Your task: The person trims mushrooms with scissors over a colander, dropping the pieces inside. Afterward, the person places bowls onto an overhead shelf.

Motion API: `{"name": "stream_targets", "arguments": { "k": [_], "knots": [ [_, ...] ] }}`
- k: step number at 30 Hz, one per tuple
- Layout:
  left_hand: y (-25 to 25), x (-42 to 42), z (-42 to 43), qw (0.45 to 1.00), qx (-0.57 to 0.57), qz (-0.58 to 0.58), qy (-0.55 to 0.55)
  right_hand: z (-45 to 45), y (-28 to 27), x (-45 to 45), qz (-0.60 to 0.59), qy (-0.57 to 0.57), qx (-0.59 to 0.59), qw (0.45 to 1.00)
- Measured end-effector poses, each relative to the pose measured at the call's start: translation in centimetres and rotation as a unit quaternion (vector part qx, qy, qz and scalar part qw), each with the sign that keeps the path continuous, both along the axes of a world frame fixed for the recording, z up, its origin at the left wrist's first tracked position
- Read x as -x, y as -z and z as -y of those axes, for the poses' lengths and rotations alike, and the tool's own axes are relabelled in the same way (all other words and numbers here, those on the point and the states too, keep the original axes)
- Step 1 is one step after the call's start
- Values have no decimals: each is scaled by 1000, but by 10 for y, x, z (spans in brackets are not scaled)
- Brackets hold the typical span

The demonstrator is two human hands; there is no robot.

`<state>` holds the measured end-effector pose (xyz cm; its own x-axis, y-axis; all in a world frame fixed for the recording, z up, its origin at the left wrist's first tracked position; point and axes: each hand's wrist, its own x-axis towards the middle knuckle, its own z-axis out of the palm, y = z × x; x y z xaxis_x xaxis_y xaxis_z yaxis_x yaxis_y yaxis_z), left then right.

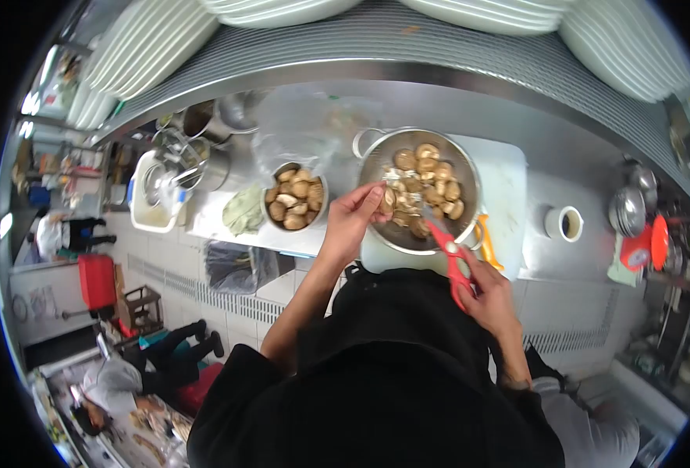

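Observation:
My left hand (351,222) pinches a brown mushroom (388,201) over the near left side of a metal colander (476,168). Several mushrooms (428,165) lie inside the colander, along with paler pieces. Red-handled scissors (455,253) are gripped in my right hand (489,296), their blades pointing into the colander near the held mushroom. Whether the blades touch anything, I cannot tell. The colander rests on a white cutting board (505,183), and an orange handle (487,243) sticks out by its right side. To the left, a metal bowl (325,204) holds more whole mushrooms (298,191).
A clear plastic bag (294,144) and a green cloth (242,210) lie near the bowl. Further left stands a white tub (151,210). A white cup (554,224) and a red scale (635,259) are at right. Stacked plates (158,47) fill the shelf above. Other people are nearby.

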<state>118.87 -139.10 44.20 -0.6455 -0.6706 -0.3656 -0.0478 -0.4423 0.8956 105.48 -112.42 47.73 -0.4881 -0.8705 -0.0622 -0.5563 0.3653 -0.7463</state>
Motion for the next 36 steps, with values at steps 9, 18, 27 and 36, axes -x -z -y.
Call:
{"name": "stream_targets", "arguments": {
  "k": [9,18,27,36],
  "knots": [
    [29,-83,139,750,562,342,-65,-11,-5,10,-10,77,-43,996],
    [60,-78,146,776,568,266,-72,-6,-19,7,-10,51,-78,996],
    [34,-55,102,739,626,219,-116,-4,-13,3,-6,48,-74,996],
    [22,42,0,712,589,320,210,5,-10,0,15,56,-85,995]
  ]
}}
